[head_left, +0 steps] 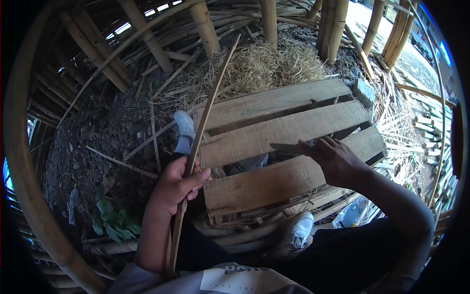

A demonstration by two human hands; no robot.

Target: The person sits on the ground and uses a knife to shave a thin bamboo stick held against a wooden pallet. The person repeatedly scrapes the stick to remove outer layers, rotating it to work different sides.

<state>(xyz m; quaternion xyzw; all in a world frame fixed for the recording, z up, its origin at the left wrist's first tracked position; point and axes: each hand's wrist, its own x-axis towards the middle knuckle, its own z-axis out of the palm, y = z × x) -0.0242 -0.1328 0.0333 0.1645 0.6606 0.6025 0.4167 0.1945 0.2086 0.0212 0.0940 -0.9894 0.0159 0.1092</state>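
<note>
My left hand (182, 182) is closed around a long split bamboo strip (209, 105). The strip slants up and away from my lap, its far end reaching toward the shavings. Over the wooden slatted pallet (274, 128), my right hand (338, 160) grips a knife (286, 147) whose blade points left, apart from the strip. Most of the knife's handle is hidden inside my fingers. The pallet lies in front of me, its planks running left to right with dark gaps between them.
A heap of pale bamboo shavings (274, 66) lies beyond the pallet. Upright bamboo posts (205, 29) stand along the far side. A curved bamboo pole (19, 161) frames the left. My white shoes (302, 228) flank the pallet. A green plant (115, 220) grows at lower left.
</note>
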